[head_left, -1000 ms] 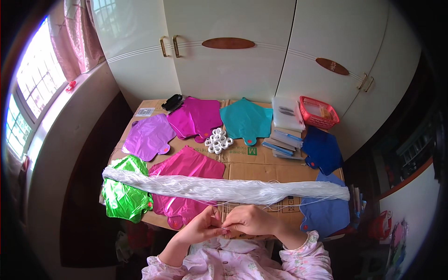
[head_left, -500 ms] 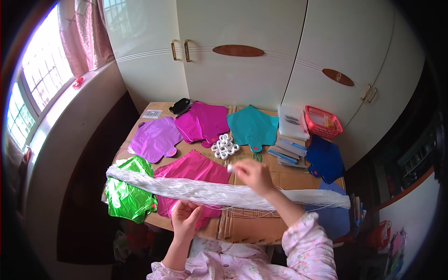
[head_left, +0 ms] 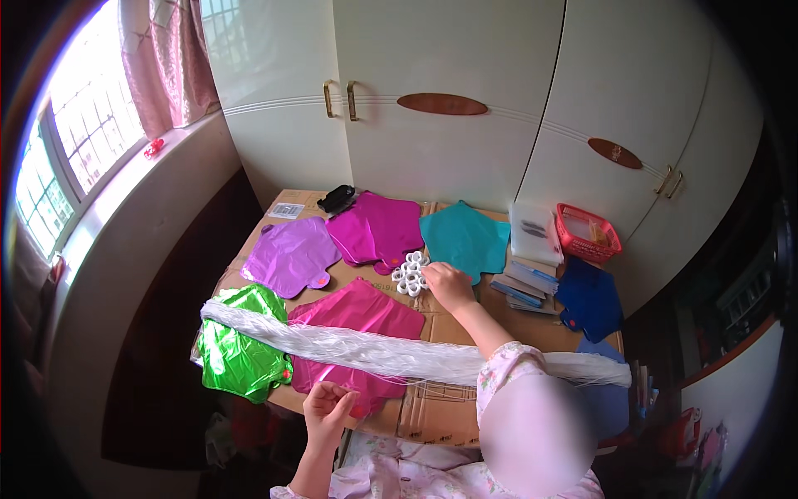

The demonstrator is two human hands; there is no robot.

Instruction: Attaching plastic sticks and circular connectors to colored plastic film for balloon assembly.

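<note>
My right hand (head_left: 450, 287) reaches over the bundle of white thread (head_left: 357, 348) to a small heap of white rings (head_left: 407, 274). Its bent fingertips pinch a white ring at the heap's right side, partly hidden by the fingers. My left hand (head_left: 327, 407) is raised at the table's near side, thumb and fingers pressed together. Whatever it pinches, if anything, is too small to make out. The thread bundle lies straight across the table, over a shiny green foil balloon (head_left: 237, 362), a pink foil balloon (head_left: 362, 309) and a pale blue one (head_left: 611, 407).
Cardboard (head_left: 449, 407) covers the table. Farther back lie flat lilac (head_left: 291, 256), magenta (head_left: 378, 229), teal (head_left: 465, 239) and dark blue (head_left: 590, 297) foil balloons. A black object (head_left: 337, 199), clear bags (head_left: 534, 233), stacked packets (head_left: 525, 285) and a red basket (head_left: 588, 248) stand near the white cupboard (head_left: 449, 158).
My right hand has moved away from me with a white ring, from above the thread bundle to the ring heap. My left hand stays pinched. The whole view has shifted slightly.
</note>
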